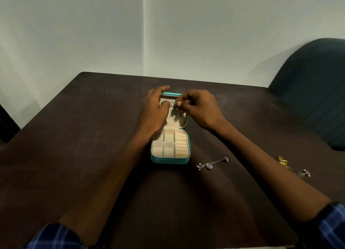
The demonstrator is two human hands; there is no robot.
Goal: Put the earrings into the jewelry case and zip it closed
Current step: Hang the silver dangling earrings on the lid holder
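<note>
A teal jewelry case [169, 160] lies open on the dark table, its cream compartments nearest me and its lid flat behind. My right hand [200, 109] pinches the top of a silver dangling earring [175, 111] over the lid's inside. My left hand [154, 111] rests on the lid's left side, fingers spread over its far edge. Part of another small silver piece [165, 123] peeks out under my left hand. A long silver earring [211, 163] lies on the table right of the case.
Gold jewelry [283, 162] and another silver piece [305, 173] lie beyond my right forearm near the table's right side. A dark green chair back [315, 92] stands at the right. A white wall corner rises behind the table's far edge.
</note>
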